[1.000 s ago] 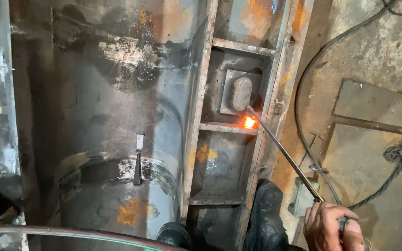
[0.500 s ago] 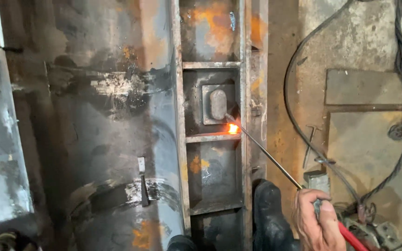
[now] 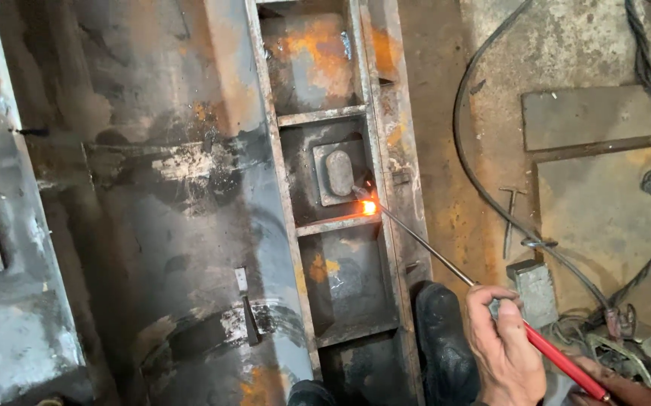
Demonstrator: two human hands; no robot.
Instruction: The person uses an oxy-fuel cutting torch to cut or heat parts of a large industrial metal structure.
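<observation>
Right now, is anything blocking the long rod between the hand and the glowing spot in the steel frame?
Nothing visible. The rod runs clear from the hand to the glowing spot, passing over the frame's rail and beside the black boot.

Rusty, rough steel frame (image 3: 385,143), matt grey with orange patches. Thin bare metal rod (image 3: 423,248), glossy red plastic handle (image 3: 562,361). Black matt boot (image 3: 442,338). Floor (image 3: 588,195) rusty plate.
</observation>
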